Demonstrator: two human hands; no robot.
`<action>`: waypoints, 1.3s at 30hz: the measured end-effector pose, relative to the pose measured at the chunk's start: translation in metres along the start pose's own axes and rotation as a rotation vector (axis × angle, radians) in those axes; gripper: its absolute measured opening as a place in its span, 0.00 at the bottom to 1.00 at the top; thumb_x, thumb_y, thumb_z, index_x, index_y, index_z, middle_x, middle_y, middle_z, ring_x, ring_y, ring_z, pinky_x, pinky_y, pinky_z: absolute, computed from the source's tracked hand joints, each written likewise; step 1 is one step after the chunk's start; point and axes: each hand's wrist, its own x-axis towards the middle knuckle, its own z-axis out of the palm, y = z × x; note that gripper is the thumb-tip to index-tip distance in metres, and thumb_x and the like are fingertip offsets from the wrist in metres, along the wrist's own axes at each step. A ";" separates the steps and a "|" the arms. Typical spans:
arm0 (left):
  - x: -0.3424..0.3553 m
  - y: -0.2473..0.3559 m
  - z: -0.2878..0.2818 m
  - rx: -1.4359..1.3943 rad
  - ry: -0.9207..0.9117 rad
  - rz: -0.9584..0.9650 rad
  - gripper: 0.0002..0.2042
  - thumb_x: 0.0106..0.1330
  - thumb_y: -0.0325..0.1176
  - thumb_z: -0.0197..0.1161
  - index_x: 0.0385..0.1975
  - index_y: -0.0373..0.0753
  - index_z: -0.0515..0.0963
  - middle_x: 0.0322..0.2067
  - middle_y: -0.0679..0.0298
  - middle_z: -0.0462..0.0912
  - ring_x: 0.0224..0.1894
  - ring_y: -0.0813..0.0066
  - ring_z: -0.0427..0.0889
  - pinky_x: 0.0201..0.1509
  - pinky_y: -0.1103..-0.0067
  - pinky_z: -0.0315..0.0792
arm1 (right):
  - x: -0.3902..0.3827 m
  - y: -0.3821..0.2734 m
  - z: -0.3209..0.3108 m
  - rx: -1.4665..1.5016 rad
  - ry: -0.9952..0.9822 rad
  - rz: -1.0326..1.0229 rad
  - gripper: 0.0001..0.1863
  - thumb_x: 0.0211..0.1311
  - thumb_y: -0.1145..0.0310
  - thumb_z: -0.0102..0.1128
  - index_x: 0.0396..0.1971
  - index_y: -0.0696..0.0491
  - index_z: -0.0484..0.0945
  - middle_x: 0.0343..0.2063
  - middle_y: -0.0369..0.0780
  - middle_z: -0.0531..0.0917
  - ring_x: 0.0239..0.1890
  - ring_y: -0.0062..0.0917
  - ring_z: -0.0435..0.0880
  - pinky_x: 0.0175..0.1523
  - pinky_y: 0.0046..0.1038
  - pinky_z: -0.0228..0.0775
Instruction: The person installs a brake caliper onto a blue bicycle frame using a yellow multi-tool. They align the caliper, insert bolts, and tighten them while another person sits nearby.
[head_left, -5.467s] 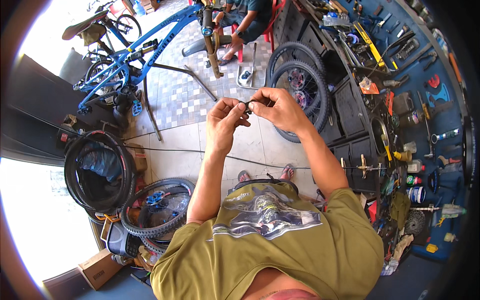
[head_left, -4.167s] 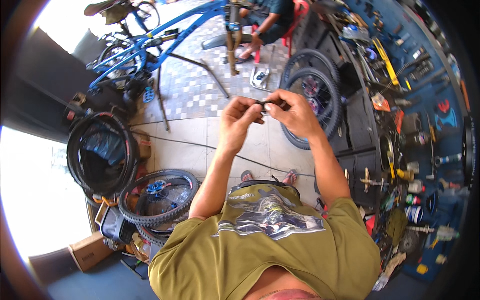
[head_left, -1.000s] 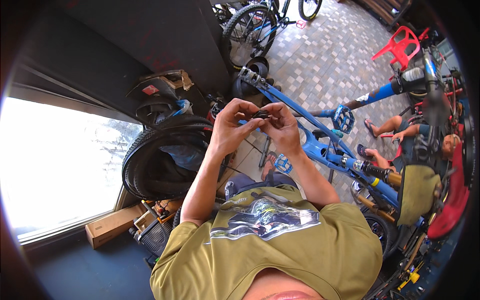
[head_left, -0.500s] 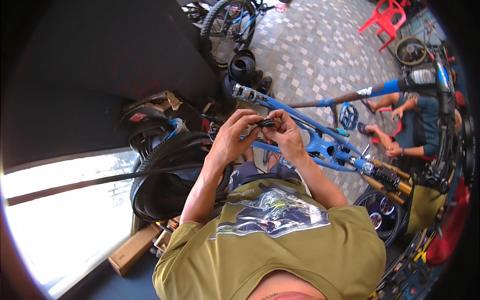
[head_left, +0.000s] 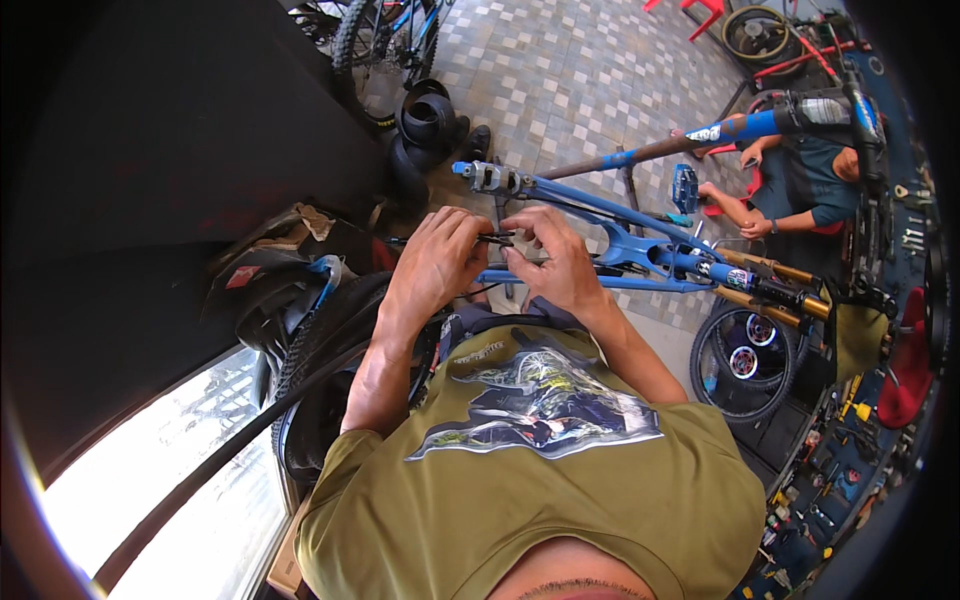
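Note:
My left hand (head_left: 437, 262) and my right hand (head_left: 553, 262) are raised together in front of my chest. Both pinch a thin dark cable (head_left: 496, 238) between their fingertips. The cable trails off to the left past my left hand. Just beyond my hands lies a blue bicycle frame (head_left: 640, 250), with its rear dropout (head_left: 488, 178) closest to my fingers.
Black tyres (head_left: 320, 340) are stacked below my left arm, and more tyres (head_left: 428, 125) sit on the tiled floor ahead. A wheel (head_left: 745, 360) leans at the right. Another person (head_left: 795, 190) sits behind the frame. Tools hang on a wall (head_left: 850, 470) at the lower right.
My view has swung from the tool wall and wheels round to the tyres and the blue frame. Both hands have stayed together on the cable throughout.

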 end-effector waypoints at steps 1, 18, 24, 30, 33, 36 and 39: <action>0.001 0.000 -0.001 -0.014 0.011 0.020 0.12 0.55 0.22 0.68 0.39 0.37 0.79 0.40 0.59 0.83 0.49 0.56 0.81 0.52 0.65 0.77 | 0.000 0.002 -0.001 -0.048 0.007 -0.047 0.17 0.54 0.74 0.72 0.45 0.56 0.82 0.38 0.41 0.84 0.40 0.30 0.83 0.42 0.28 0.77; -0.015 -0.013 0.082 -1.485 0.440 -0.392 0.12 0.66 0.17 0.66 0.49 0.31 0.80 0.48 0.64 0.82 0.49 0.77 0.82 0.54 0.78 0.78 | 0.000 0.017 0.031 0.401 0.121 0.207 0.11 0.61 0.74 0.66 0.43 0.59 0.80 0.30 0.38 0.82 0.27 0.19 0.78 0.34 0.25 0.72; -0.024 -0.022 0.087 -1.300 0.436 -0.470 0.10 0.73 0.23 0.62 0.51 0.34 0.76 0.48 0.66 0.81 0.48 0.80 0.81 0.51 0.80 0.78 | 0.005 0.023 0.036 0.371 0.089 0.181 0.13 0.62 0.72 0.67 0.45 0.58 0.79 0.36 0.43 0.84 0.30 0.24 0.84 0.36 0.27 0.76; -0.005 -0.033 0.089 -1.408 0.574 -0.577 0.08 0.76 0.27 0.59 0.52 0.37 0.74 0.48 0.63 0.81 0.51 0.69 0.84 0.55 0.66 0.83 | 0.005 0.030 0.025 0.337 0.036 0.212 0.14 0.63 0.70 0.68 0.47 0.55 0.80 0.37 0.43 0.85 0.32 0.29 0.87 0.37 0.30 0.78; 0.004 -0.038 0.092 -1.391 0.595 -0.642 0.09 0.76 0.26 0.59 0.52 0.38 0.75 0.48 0.62 0.81 0.50 0.66 0.85 0.53 0.64 0.84 | 0.000 0.049 0.016 0.281 0.024 0.205 0.13 0.63 0.70 0.68 0.46 0.54 0.82 0.36 0.41 0.86 0.30 0.29 0.86 0.37 0.29 0.78; 0.010 -0.039 0.097 -1.390 0.608 -0.627 0.09 0.76 0.26 0.59 0.53 0.38 0.75 0.48 0.63 0.82 0.50 0.67 0.85 0.52 0.64 0.85 | -0.004 0.057 0.003 0.257 0.025 0.237 0.09 0.65 0.69 0.67 0.43 0.54 0.83 0.34 0.41 0.86 0.29 0.28 0.85 0.36 0.29 0.77; 0.013 -0.039 0.101 -1.383 0.634 -0.652 0.10 0.75 0.25 0.59 0.53 0.38 0.75 0.48 0.63 0.83 0.49 0.67 0.85 0.53 0.63 0.85 | -0.007 0.063 -0.006 0.245 0.009 0.268 0.08 0.66 0.68 0.66 0.42 0.54 0.83 0.33 0.41 0.86 0.30 0.30 0.86 0.38 0.30 0.78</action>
